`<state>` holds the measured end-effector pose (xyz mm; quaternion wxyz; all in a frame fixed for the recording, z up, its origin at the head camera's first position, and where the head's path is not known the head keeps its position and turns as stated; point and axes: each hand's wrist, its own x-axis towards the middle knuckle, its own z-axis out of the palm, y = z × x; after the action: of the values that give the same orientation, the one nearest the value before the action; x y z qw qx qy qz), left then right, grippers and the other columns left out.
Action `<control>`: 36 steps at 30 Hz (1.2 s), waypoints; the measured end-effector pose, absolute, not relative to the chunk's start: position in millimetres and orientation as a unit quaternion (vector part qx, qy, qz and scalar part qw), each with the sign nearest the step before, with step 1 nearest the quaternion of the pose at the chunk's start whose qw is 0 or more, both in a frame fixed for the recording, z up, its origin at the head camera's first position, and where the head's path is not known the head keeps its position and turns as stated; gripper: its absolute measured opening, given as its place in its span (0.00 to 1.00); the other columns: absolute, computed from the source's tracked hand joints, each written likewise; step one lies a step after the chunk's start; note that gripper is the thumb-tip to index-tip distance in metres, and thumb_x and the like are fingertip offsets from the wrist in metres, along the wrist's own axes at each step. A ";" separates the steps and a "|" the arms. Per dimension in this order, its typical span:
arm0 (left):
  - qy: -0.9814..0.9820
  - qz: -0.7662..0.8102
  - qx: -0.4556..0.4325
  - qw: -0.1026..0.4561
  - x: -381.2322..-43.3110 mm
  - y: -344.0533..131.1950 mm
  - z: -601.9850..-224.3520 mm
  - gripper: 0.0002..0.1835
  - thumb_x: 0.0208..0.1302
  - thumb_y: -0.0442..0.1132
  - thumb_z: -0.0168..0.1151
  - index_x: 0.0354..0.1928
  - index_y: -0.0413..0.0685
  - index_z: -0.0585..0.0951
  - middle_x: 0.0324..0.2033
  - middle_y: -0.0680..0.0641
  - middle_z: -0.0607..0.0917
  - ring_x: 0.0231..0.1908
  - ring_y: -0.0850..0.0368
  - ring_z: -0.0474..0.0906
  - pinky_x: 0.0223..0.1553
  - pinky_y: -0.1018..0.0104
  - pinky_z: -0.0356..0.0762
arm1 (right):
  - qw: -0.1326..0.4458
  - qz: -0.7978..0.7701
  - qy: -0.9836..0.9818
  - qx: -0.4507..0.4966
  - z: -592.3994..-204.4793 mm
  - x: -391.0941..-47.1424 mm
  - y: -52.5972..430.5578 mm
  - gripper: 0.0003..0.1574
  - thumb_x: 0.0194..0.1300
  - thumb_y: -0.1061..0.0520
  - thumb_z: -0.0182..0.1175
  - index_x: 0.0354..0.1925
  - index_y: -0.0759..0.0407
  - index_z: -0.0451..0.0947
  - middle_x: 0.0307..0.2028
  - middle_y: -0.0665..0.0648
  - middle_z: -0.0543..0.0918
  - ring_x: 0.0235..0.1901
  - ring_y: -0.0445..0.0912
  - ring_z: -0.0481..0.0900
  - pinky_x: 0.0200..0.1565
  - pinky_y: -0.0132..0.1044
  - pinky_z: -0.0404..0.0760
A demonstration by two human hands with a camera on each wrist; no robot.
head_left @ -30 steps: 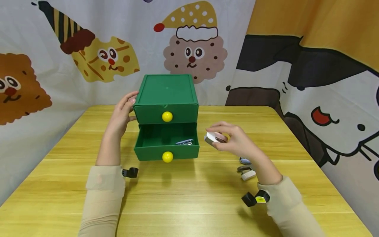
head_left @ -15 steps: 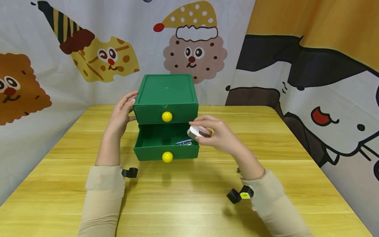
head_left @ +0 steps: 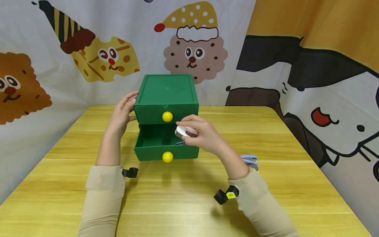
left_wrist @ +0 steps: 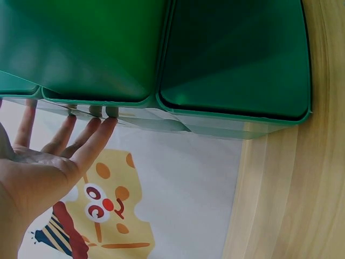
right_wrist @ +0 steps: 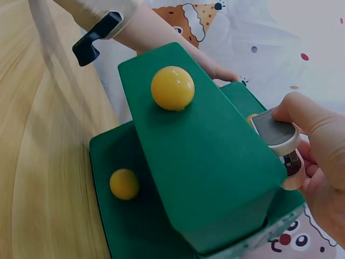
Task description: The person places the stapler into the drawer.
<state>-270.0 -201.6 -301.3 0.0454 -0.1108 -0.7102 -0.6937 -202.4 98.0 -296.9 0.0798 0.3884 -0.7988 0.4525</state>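
Note:
A green drawer cabinet (head_left: 167,89) with yellow knobs stands on the table, its middle drawer (head_left: 151,153) pulled out. My left hand (head_left: 118,115) rests against the cabinet's left side; in the left wrist view its fingers (left_wrist: 94,143) are extended, fingertips touching the wall. Over the right part of the drawer, my right hand (head_left: 205,135) pinches a small white and pink stapler (head_left: 180,131) between thumb and fingers. From the right wrist view, the stapler (right_wrist: 275,130) shows a grey face and a metal part inside. A bluish item (head_left: 179,143) lies in the drawer, mostly hidden behind the right hand.
To the right, a light blue stapler (head_left: 249,159) lies on the wooden table (head_left: 165,204), with another item partly hidden by the right forearm. A curtain (head_left: 118,19) printed with cartoon figures hangs behind the table. Each cuff carries a black camera mount (head_left: 226,195).
My right hand has carried the stapler leftward, from beside the cabinet to over the pulled-out drawer. The left hand and the cabinet have stayed still.

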 end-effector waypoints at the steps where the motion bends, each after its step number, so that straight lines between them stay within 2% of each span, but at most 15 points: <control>1: -0.710 -0.694 -0.111 0.045 -270.0 -201.6 -301.3 0.27 0.73 0.55 0.47 0.70 0.57 0.65 0.68 0.48 0.63 0.63 0.45 0.63 0.51 0.46 0.68 | 0.078 0.454 -0.797 0.389 -297.1 -202.5 95.7 0.23 0.56 0.68 0.65 0.53 0.66 0.80 0.50 0.56 0.77 0.44 0.50 0.74 0.35 0.35 0.81; 9: -0.713 -0.691 -0.110 0.043 -269.1 -201.8 -300.5 0.27 0.73 0.55 0.47 0.70 0.57 0.65 0.68 0.48 0.63 0.63 0.44 0.63 0.54 0.43 0.66 | 0.064 0.453 -0.798 0.393 -298.1 -204.3 79.8 0.23 0.59 0.67 0.64 0.54 0.66 0.78 0.52 0.56 0.76 0.44 0.50 0.73 0.34 0.33 0.81; 20: -0.713 -0.691 -0.110 0.043 -268.5 -201.5 -299.9 0.27 0.73 0.55 0.47 0.70 0.57 0.65 0.68 0.48 0.63 0.62 0.44 0.63 0.52 0.45 0.68 | 0.044 0.427 -0.810 0.400 -302.2 -207.2 64.2 0.24 0.61 0.64 0.64 0.57 0.63 0.77 0.54 0.55 0.76 0.47 0.47 0.73 0.43 0.32 0.78; 28: -0.714 -0.691 -0.106 0.040 -268.3 -201.2 -299.6 0.26 0.73 0.54 0.46 0.70 0.58 0.65 0.68 0.48 0.63 0.63 0.44 0.62 0.55 0.41 0.65 | 0.024 0.416 -0.816 0.400 -299.9 -206.8 61.3 0.24 0.63 0.62 0.64 0.57 0.63 0.77 0.54 0.56 0.76 0.49 0.46 0.73 0.47 0.32 0.76; 36: -0.714 -0.691 -0.104 0.040 -268.4 -200.8 -299.3 0.26 0.73 0.54 0.46 0.70 0.58 0.65 0.68 0.48 0.63 0.63 0.44 0.62 0.55 0.40 0.64 | 0.050 0.412 -0.810 0.414 -303.0 -207.5 63.9 0.27 0.60 0.58 0.67 0.57 0.63 0.77 0.54 0.55 0.77 0.51 0.49 0.74 0.51 0.40 0.76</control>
<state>-268.4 -200.8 -299.3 0.0399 -0.1042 -0.7140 -0.6912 -207.5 63.9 -303.0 0.0499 0.4138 -0.8102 0.4122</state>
